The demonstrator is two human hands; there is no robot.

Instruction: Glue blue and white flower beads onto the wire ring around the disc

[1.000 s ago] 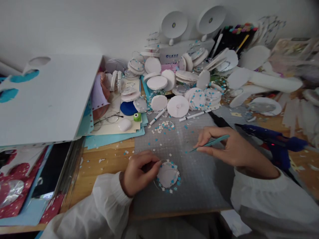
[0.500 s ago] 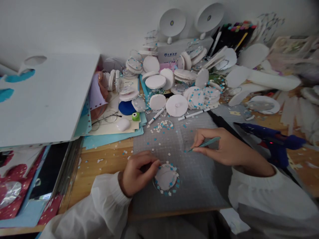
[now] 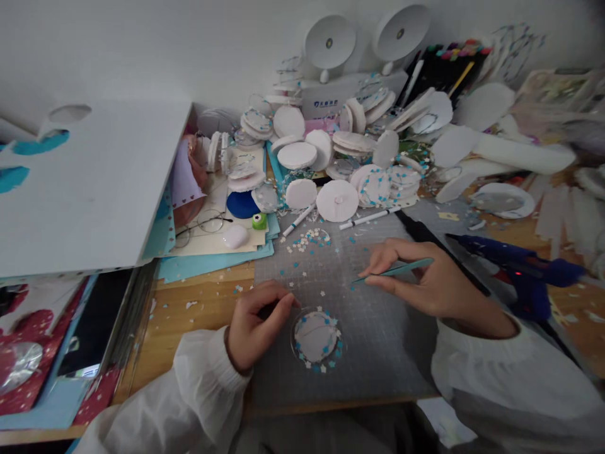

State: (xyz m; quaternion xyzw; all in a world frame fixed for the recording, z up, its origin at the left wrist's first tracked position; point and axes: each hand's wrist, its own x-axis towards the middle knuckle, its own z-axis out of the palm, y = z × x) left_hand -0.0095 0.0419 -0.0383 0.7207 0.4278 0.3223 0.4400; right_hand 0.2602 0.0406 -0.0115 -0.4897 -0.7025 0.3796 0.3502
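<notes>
My right hand [image 3: 416,280] grips teal tweezers [image 3: 401,267] between thumb and fingers. Their tip points left, down at a tiny blue paper flower [image 3: 352,288] on the grey cutting mat [image 3: 373,366]. A round white disc [image 3: 316,337] lies on the mat in front of me, ringed by thin wire with small blue and white flowers along it. At the upper left of this ring is my left hand [image 3: 259,325], its thumb and forefinger pinched together. Whatever sits between those fingertips is too small to make out.
Loose small flowers [image 3: 312,238] lie scattered farther up the mat. Behind them are two white pens and a pile of white discs [image 3: 337,200] with wire coils. A blue glue gun [image 3: 524,268] lies at right, its red light on. A large white board [image 3: 94,195] stands left.
My left hand has drawn back slightly left from the disc's edge. My right hand has shifted a little, bringing the tweezers' tip left towards the blue flower, with more of the tweezers showing.
</notes>
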